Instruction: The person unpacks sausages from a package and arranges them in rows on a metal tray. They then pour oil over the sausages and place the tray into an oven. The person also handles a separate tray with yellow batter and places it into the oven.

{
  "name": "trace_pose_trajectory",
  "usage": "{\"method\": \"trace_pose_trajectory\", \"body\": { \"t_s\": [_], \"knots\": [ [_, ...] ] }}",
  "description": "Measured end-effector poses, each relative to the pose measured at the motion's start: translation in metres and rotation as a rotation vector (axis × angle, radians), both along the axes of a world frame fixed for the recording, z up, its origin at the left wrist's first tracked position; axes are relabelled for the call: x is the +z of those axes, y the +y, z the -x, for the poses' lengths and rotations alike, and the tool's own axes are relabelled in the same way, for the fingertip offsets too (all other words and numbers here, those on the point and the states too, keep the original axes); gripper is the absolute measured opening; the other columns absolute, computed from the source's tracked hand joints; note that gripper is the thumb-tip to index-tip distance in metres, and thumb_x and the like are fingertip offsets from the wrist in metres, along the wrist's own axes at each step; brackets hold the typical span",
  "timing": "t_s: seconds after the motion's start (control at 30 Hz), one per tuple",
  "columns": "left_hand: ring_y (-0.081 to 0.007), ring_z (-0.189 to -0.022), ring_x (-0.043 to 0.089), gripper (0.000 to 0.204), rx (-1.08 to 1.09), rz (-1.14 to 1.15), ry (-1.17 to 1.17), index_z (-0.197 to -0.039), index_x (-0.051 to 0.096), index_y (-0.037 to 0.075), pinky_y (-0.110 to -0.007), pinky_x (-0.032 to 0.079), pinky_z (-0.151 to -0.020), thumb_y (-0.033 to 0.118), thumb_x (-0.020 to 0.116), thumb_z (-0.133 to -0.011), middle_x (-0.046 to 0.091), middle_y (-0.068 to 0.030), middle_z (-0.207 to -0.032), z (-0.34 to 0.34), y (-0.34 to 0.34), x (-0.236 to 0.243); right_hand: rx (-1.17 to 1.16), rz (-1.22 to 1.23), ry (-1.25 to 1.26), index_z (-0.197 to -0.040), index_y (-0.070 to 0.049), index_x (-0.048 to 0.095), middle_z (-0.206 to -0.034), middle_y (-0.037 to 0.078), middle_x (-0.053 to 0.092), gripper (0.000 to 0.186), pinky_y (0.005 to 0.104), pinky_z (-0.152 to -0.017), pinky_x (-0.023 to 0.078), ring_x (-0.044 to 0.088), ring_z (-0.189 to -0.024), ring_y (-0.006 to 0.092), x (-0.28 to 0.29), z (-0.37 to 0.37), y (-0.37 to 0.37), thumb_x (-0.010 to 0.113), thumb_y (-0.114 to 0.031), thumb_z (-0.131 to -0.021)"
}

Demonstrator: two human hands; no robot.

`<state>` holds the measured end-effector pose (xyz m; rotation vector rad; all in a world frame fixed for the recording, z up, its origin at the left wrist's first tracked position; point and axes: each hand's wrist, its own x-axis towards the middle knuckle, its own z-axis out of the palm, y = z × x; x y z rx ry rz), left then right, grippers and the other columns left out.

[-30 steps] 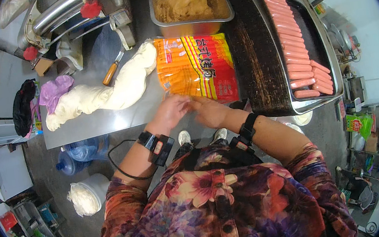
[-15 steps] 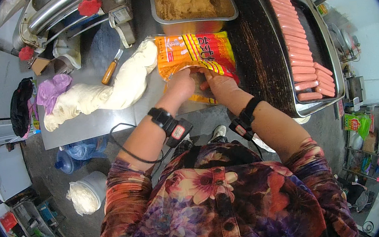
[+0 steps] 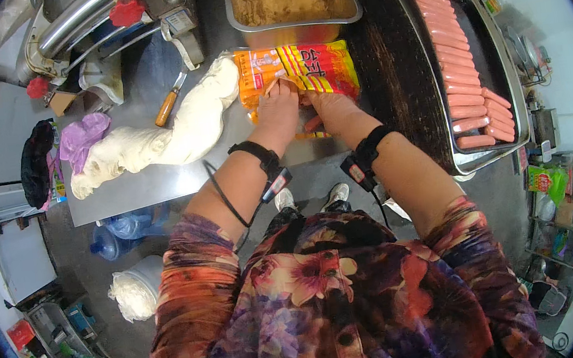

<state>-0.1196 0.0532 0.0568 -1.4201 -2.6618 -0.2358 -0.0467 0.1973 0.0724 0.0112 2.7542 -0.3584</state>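
Note:
An orange, red and yellow plastic package point(image 3: 326, 67) lies at the front of the steel work table. My left hand point(image 3: 277, 113) grips its lifted near edge with bent fingers. My right hand point(image 3: 334, 110) is beside it at the package's near side, with its fingertips inside or under the film, out of sight. A pink sausage shows between my hands. A long, lumpy piece of white dough point(image 3: 153, 145) lies just left of the package, with crumpled purple plastic point(image 3: 83, 136) on its left end.
Behind the package is a steel pan point(image 3: 297, 34) with brown paste. A tray point(image 3: 519, 122) of several pink sausages stands on the right. Back left are a steel roller machine point(image 3: 67, 27) and a wooden-handled knife point(image 3: 167, 108). A white bucket point(image 3: 144, 289) and blue water jugs point(image 3: 114, 239) stand on the floor.
Both hands have moved forward from the near edge of the package onto it, and farther in since half a second ago. Its near edge is now pulled up and crumpled.

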Motion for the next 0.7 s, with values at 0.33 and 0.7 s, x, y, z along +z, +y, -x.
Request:
{"method": "trace_pose_trajectory", "body": {
  "t_s": [0.33,0.7],
  "knots": [
    [-0.0262,-0.096,0.065,0.021,-0.066,0.336,-0.480,-0.095,0.065,0.008,-0.038,0.048,-0.084,0.010,0.063,-0.075,0.069,-0.0083,-0.091,0.000,-0.011,0.036,0.199,-0.096,-0.209,-0.126,-0.008,0.045,-0.105,0.015,0.066,0.051,0.0421,-0.082,0.052,0.064,-0.101,0.0318,0.012,-0.013,-0.004,0.067,-0.011,-0.081],
    [-0.0213,-0.072,0.069,0.010,-0.132,0.043,-0.745,-0.088,0.061,0.004,-0.033,0.053,-0.064,0.004,0.055,-0.080,0.069,-0.0083,-0.084,-0.020,-0.033,-0.005,-0.807,0.952,-0.433,-0.091,-0.006,0.060,-0.075,0.007,0.064,0.015,0.0338,-0.071,0.055,0.067,-0.076,0.0206,-0.036,-0.006,0.000,0.056,-0.021,-0.090]
  ]
}}
